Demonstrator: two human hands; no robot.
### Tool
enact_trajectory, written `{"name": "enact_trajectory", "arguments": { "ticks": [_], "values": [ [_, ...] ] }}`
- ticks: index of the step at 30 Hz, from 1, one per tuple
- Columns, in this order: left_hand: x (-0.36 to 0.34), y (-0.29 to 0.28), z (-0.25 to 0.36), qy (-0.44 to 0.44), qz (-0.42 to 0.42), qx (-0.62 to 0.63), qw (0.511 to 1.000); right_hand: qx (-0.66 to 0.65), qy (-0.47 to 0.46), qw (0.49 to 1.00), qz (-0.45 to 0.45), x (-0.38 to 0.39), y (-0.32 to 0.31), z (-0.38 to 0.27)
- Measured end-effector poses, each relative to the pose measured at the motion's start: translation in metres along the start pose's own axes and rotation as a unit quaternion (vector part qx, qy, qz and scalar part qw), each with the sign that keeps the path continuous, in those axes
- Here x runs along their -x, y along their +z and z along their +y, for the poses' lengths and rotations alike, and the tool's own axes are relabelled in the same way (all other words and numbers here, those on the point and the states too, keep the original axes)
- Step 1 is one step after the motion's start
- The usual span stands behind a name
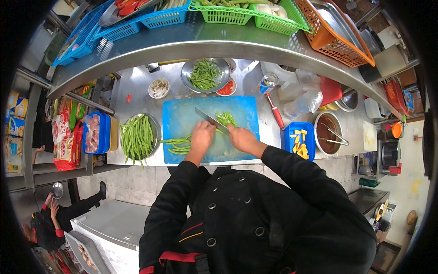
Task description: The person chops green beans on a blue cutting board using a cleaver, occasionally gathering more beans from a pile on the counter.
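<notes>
A blue cutting board [178,116] lies on the metal counter. My right hand [243,138] is closed round the handle of a kitchen knife [209,117], its blade slanting up to the left across the board. My left hand [202,135] is closed on green beans [179,150] beside the blade; their long ends stick out to its left. Chopped green beans [226,118] lie beyond the blade. Whole green beans [137,138] heap on a round metal plate at the left. Behind the board, a metal bowl [186,73] contains cut beans. My fingertips are partly hidden.
At right are a red-handled peeler-like tool [275,113], a can [268,83], a blue container [292,157] of yellow pieces and a pot of brown sauce [319,148]. Small bowls of white bits [159,88] and red bits [226,88] stand behind. A metal shelf [219,48] overhangs the counter.
</notes>
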State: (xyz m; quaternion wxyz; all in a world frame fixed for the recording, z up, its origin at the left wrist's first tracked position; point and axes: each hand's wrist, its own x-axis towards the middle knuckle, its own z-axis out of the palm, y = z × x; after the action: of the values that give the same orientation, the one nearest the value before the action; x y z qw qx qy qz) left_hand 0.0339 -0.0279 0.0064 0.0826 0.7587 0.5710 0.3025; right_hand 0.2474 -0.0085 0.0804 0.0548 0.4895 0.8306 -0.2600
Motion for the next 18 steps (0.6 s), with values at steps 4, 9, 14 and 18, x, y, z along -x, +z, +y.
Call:
{"name": "enact_trajectory", "arguments": {
  "ticks": [4, 9, 14, 18],
  "values": [
    [0.006, -0.003, -0.003, -0.007, -0.007, -0.014, 1.0, 0.007, -0.006, 0.999, -0.041, 0.01, -0.032, -0.008],
    [0.004, 0.001, 0.004, -0.02, -0.001, 0.009, 1.0, -0.032, -0.001, 0.999, 0.028, -0.004, 0.015, 0.005],
    [0.007, -0.003, 0.002, -0.037, 0.002, 0.003, 0.999, -0.008, -0.017, 1.0, -0.013, -0.013, -0.024, -0.014],
    [0.006, -0.002, 0.009, -0.035, 0.017, 0.024, 0.999, -0.037, 0.007, 0.999, 0.019, 0.0, 0.009, -0.001]
  ]
}}
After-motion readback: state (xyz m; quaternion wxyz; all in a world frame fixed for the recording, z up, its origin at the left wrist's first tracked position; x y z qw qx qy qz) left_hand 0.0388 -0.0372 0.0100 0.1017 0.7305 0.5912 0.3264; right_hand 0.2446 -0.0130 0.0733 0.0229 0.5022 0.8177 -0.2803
